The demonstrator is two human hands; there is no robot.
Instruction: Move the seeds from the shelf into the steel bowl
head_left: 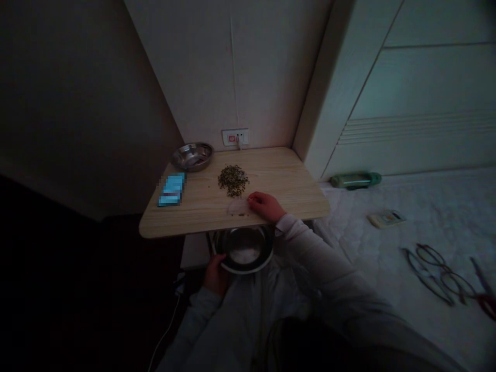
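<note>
My right hand (266, 207) is closed in a pinch on a thin, translucent plastic piece (237, 207), which lies against the wooden tabletop close to the front edge. A few dark grains sit along its near side. Just beyond it is a loose pile of small green-brown grains (232, 180), perhaps beans or seeds. Below the table's front edge, my left hand (216, 276) grips the rim of a round metal bowl (245, 248) from the left. Its far rim is partly hidden beneath the tabletop.
On the small table (186, 219) are another metal bowl (192, 159) and a blurred, lit phone (171, 189). Behind is a wall socket (235, 137). A green bottle (355, 180), pale remote (386, 219), eyeglasses (442, 267) and red-handled scissors (487, 305) lie on the bed at right.
</note>
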